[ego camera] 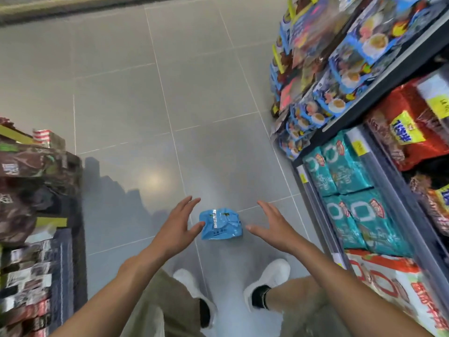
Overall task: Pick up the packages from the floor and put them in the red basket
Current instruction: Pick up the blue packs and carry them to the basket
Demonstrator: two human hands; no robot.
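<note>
Our left hand (176, 223) hangs with fingers straight and spread, its thumb tip at the left edge of the blue package (221, 227); we cannot tell whether it touches. The package lies crumpled on the grey floor (121, 105) between our two hands. Its long axis runs side to side, palm to palm, and its silver seam points away down the aisle. Our right hand (273, 227) mirrors the left, fingers spread, thumb just short of the right edge. We judge the left nearer.
</note>
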